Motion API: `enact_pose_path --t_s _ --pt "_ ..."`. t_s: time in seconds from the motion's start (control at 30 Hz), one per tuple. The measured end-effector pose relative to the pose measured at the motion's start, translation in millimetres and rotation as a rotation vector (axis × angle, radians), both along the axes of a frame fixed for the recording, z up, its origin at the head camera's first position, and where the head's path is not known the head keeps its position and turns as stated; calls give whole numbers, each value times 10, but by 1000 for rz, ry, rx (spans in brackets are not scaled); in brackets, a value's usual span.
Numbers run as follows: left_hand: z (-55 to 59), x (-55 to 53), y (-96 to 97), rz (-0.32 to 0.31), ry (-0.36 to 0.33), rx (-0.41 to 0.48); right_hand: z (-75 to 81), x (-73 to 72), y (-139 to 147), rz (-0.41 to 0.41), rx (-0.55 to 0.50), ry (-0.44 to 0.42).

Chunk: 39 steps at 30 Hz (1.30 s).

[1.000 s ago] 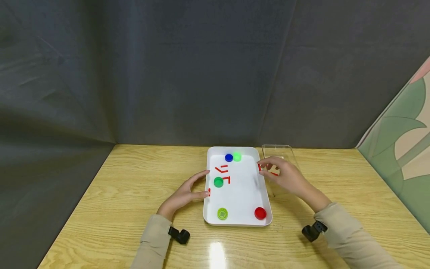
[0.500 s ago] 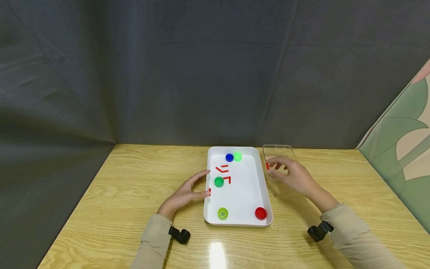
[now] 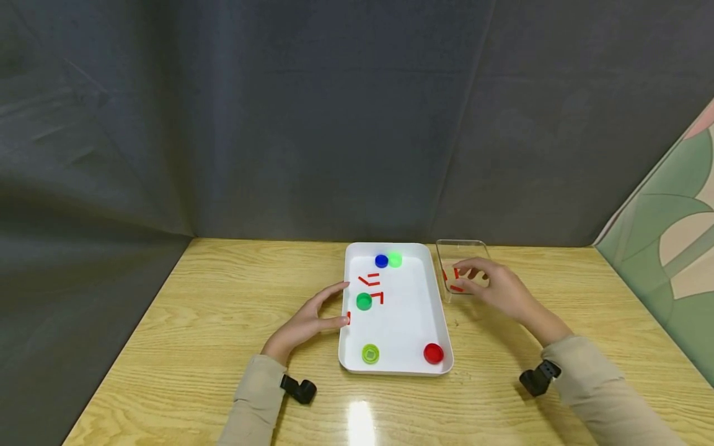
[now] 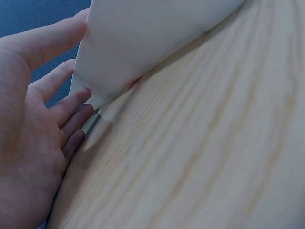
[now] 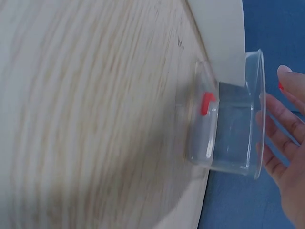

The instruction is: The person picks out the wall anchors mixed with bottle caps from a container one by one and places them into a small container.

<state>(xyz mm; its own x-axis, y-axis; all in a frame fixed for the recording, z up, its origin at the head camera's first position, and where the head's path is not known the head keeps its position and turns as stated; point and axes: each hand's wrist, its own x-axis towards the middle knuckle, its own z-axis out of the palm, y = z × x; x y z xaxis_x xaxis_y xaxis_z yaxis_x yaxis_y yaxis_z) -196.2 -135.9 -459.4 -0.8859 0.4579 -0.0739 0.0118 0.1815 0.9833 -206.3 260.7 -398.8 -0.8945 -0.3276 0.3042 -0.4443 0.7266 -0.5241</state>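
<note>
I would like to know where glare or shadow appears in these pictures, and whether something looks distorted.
Head view: white glare on the table near the picture's bottom, below the white tray; the light green cap looks overexposed. Left wrist view: the table edge looks bowed, probably lens distortion. Right wrist view: soft shadow across the table, small highlights on the clear box.

Caps (image 3: 364, 301) and strips (image 3: 374, 284) lie in the tray (image 3: 409, 322), left of the container (image 3: 463, 249).

White glare low on the wooden table (image 3: 223, 297), soft-edged shadows, dim backdrop (image 3: 334, 124), wrist views bluish and slightly blurred.
</note>
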Motion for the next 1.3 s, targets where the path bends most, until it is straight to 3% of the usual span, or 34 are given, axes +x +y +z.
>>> enact_pose_path --t_s 0.67,0.9,1.3 --pt "-12 -7 -5 -1 -3 -1 -52 -247 115 27 30 -68" --pt "-21 -6 -10 -6 -5 -1 -76 -337 126 30 69 -38" --pt "-24 -12 -19 -8 -2 2 -32 -371 110 22 104 -47"
